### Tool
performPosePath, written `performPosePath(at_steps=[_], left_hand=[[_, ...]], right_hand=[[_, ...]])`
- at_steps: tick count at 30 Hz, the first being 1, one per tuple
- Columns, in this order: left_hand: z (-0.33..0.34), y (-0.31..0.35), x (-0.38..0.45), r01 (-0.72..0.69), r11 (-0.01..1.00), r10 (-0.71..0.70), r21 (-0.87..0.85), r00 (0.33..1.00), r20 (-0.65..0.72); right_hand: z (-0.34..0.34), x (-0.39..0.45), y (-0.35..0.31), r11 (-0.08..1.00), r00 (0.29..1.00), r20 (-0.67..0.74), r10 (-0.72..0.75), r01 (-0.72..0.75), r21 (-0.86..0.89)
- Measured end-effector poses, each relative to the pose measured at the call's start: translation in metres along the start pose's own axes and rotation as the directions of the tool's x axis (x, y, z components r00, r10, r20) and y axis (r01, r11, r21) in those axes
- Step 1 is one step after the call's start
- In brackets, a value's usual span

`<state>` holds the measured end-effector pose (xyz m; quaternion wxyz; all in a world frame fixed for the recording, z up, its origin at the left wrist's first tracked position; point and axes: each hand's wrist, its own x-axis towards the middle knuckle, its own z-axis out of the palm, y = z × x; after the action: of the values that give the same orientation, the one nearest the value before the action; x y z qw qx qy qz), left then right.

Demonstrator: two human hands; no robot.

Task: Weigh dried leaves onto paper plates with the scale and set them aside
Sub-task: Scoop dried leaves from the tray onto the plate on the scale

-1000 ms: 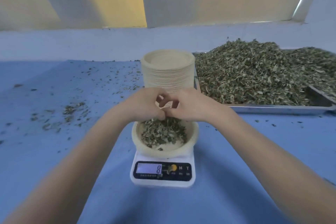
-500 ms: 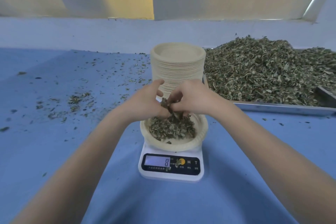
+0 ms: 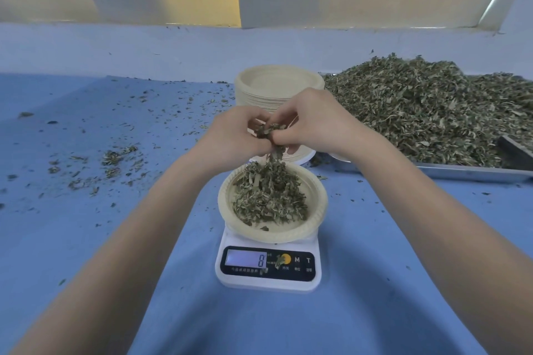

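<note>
Right now I am partway through one portion: the paper plate sits on the scale, already heaped with dried leaves, and the display reads 8. No filled plates show set aside; the stack of plates behind and the tray of leaves at my right suggest plenty remains. My left hand and right hand meet just above the plate, fingers curled, together pinching a clump of leaves and crumbling it down, forearms angling inward.
</note>
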<state>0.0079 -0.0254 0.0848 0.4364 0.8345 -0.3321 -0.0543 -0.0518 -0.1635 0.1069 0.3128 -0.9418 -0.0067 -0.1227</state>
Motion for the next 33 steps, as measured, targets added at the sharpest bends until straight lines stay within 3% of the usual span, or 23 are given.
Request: performPosePath(at_steps=[26, 33], left_hand=[[0.009, 0.001, 0.005, 0.035, 0.975, -0.026, 0.221, 0.999, -0.04], [0.011, -0.002, 0.001, 0.063, 0.998, -0.061, 0.022, 0.992, -0.109]], right_hand=[[0.009, -0.01, 0.017, 0.994, 0.998, -0.061, -0.02, 0.026, 0.109], [0.017, -0.01, 0.026, 0.953, 0.998, -0.041, 0.05, -0.035, 0.301]])
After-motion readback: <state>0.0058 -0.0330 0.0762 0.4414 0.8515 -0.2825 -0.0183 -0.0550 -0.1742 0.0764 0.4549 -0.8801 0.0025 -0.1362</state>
